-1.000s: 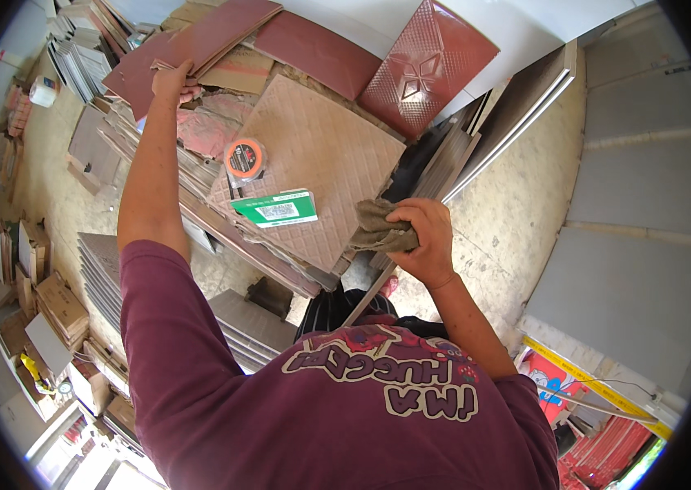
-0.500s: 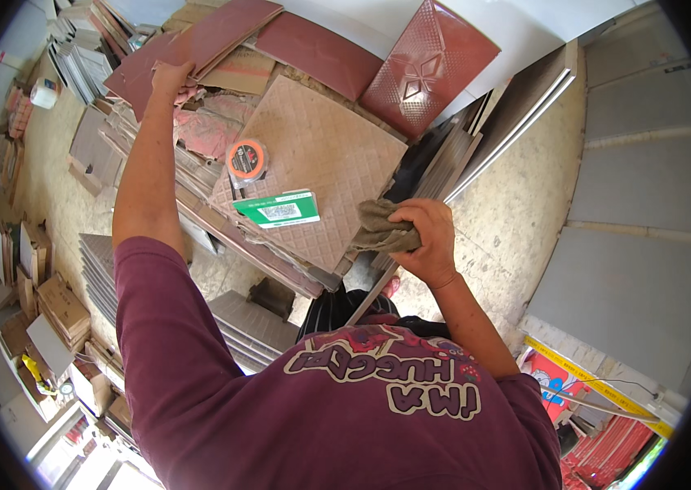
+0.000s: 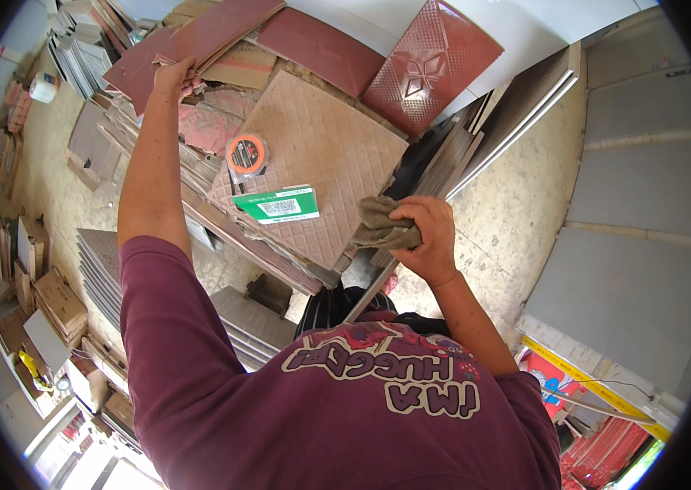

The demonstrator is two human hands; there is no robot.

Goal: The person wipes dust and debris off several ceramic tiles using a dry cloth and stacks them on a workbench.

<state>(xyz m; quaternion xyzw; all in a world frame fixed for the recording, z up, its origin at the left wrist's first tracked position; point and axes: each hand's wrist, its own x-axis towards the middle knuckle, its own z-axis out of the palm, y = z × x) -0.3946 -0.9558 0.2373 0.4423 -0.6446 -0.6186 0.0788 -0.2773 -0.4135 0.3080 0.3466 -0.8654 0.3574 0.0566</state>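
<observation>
Eleven o'clock: our left hand (image 3: 174, 79) curls at the edge of flat, reddish-brown tiles (image 3: 213, 34), closure unclear | One o'clock: our right hand (image 3: 430, 238) clasps a bunched grey-brown cloth (image 3: 384, 224) | Handling: we should support edges evenly, keep cloth thickly folded

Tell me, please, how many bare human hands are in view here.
2: the left hand, partly hidden, touching flat reddish-brown tiles, and the right hand, gripping a crumpled grey-brown cloth.

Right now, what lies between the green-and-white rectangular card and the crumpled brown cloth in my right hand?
The head view shows a bare stretch of the tan, grid-patterned slab between card and cloth.
</observation>
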